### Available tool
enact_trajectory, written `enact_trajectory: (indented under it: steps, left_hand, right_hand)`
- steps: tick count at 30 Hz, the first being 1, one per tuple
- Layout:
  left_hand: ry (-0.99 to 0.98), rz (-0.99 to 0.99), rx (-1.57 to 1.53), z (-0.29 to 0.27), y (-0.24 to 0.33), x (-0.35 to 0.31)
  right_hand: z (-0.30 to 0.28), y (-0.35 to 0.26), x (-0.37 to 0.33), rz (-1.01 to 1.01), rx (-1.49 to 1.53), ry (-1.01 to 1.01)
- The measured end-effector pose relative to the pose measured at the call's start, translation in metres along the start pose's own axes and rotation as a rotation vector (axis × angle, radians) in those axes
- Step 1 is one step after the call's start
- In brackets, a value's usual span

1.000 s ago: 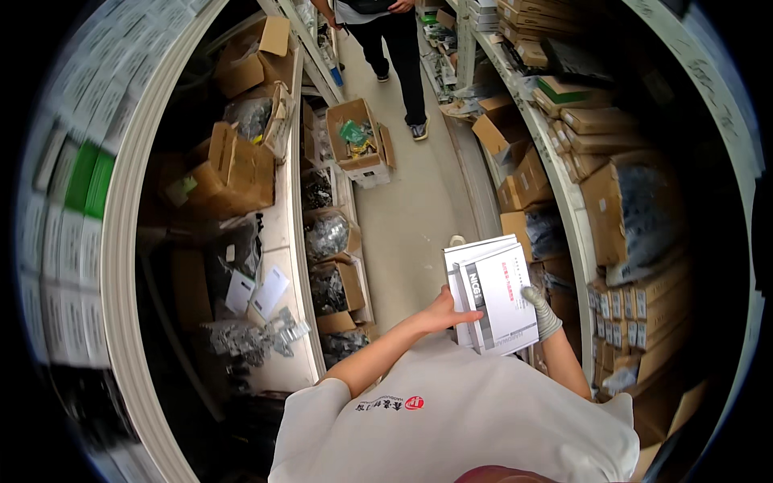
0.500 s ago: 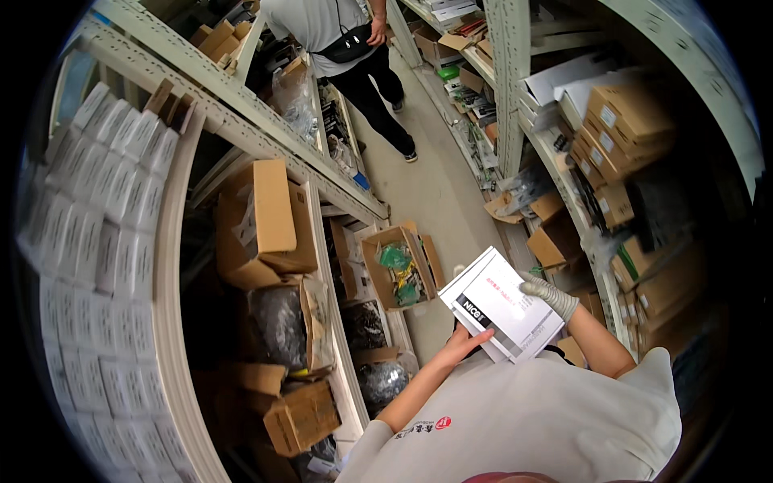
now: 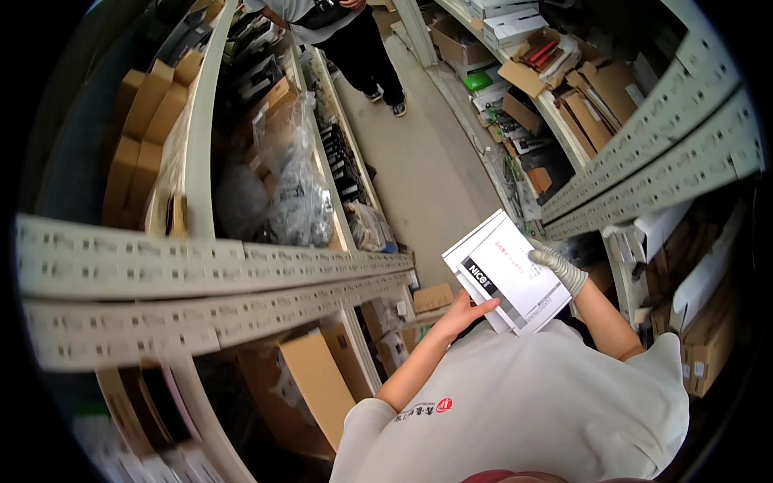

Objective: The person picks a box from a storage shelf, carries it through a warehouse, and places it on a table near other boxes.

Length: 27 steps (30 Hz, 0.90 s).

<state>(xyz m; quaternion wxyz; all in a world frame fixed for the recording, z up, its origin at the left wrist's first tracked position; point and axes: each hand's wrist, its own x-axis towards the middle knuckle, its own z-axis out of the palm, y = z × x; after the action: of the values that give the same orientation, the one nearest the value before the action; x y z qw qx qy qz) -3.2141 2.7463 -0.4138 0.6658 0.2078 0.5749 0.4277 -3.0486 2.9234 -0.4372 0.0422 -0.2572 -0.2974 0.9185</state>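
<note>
In front of my body I hold a small stack of flat white boxes (image 3: 515,282). The top one carries a black label band and red print, and the edge of another sticks out beneath it on the left. My bare left hand (image 3: 469,312) grips the near left side, with its thumb on the top face and its other fingers mostly hidden underneath. On the right side, my right hand (image 3: 561,267) in a pale knitted glove is closed round the edge. The undersides of the boxes are hidden.
A narrow aisle (image 3: 419,161) runs ahead between pale metal shelves. Perforated uprights (image 3: 217,270) stand close on my left, others (image 3: 652,153) on my right. Another person (image 3: 354,48) stands up ahead. Cardboard boxes (image 3: 318,378) and clear plastic bags (image 3: 298,193) fill the left shelves.
I have moved forward along the aisle; the stacked white cartons and open boxes on the left have slid back. The other person has turned. Both hands keep their hold on the white boxes.
</note>
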Motion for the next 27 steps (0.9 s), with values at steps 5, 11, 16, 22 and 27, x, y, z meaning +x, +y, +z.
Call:
enact_trajectory:
  steps: [5, 11, 16, 22, 27]
  left_hand:
    - [0.012, 0.011, -0.004, -0.129, 0.089, 0.117]
    - [0.255, 0.057, 0.011, -0.247, 0.228, 0.235]
    - [0.163, 0.119, 0.023, -0.332, 0.327, 0.315]
    - [-0.009, 0.032, 0.080, -0.458, 0.455, 0.429]
    - [0.086, 0.140, 0.193, -0.555, 0.561, 0.551]
  right_hand:
    - [0.005, -0.096, 0.169, 0.119, 0.035, -0.013]
    - [0.017, -0.243, 0.366, 0.056, -0.034, -0.144]
    - [0.023, -0.341, 0.477, 0.020, -0.079, -0.086]
    - [0.009, -0.427, 0.621, 0.083, 0.050, -0.043]
    - [-0.001, -0.506, 0.751, -0.088, 0.111, 0.112]
